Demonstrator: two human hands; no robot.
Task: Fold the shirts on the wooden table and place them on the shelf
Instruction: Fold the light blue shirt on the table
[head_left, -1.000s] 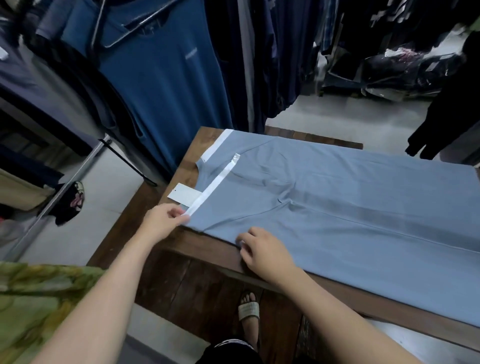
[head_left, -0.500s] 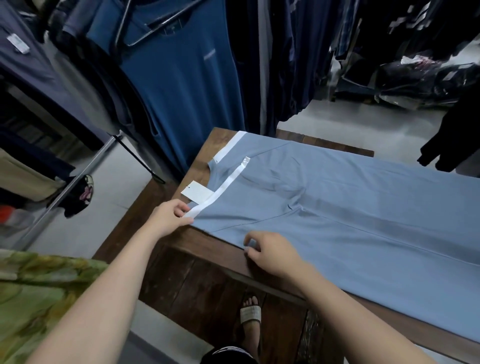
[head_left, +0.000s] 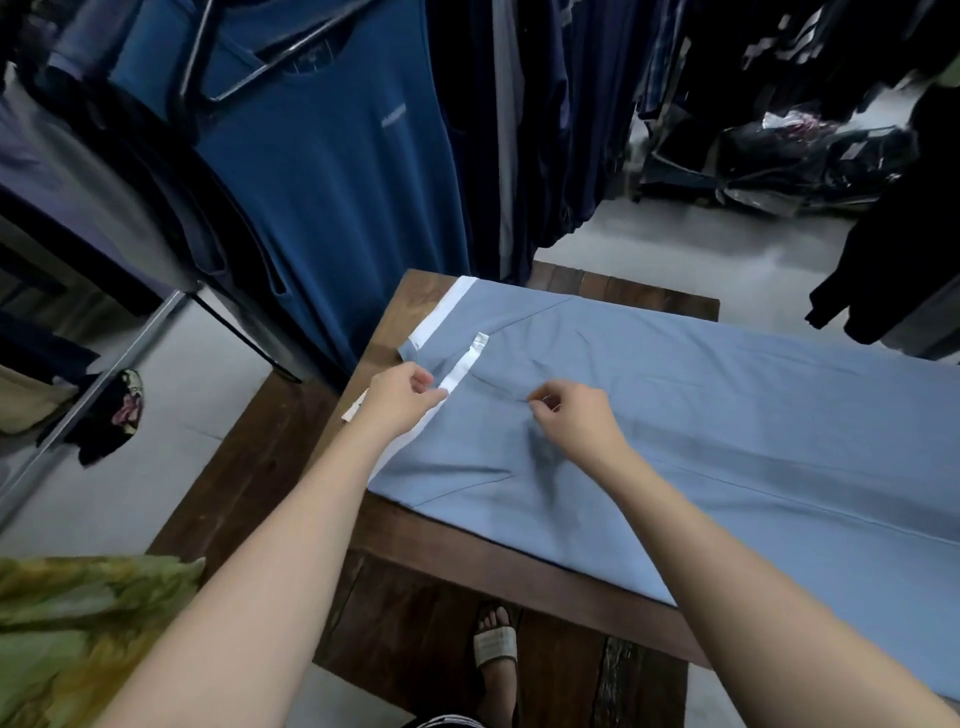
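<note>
A light blue shirt (head_left: 727, 431) with white trim (head_left: 460, 366) at the neck lies flat along the wooden table (head_left: 405, 306), its collar end toward the left. My left hand (head_left: 402, 397) pinches the white trim at the collar, covering most of a white paper tag (head_left: 352, 413). My right hand (head_left: 571, 415) pinches a small ridge of the blue fabric just right of the collar, so the cloth wrinkles between the two hands. No shelf is in view.
A dark blue shirt (head_left: 332, 171) hangs on a rack close behind the table's left end, with more dark clothes (head_left: 561, 119) beside it. A metal rail (head_left: 98, 384) slants at the left. Bagged garments (head_left: 810, 156) lie on the floor at the back right. My sandalled foot (head_left: 496, 644) shows under the table.
Both hands have left the shirt's near edge and moved further onto it, toward the collar. The right hand has gone from lying flat to pinching fabric, and the cloth has wrinkled.
</note>
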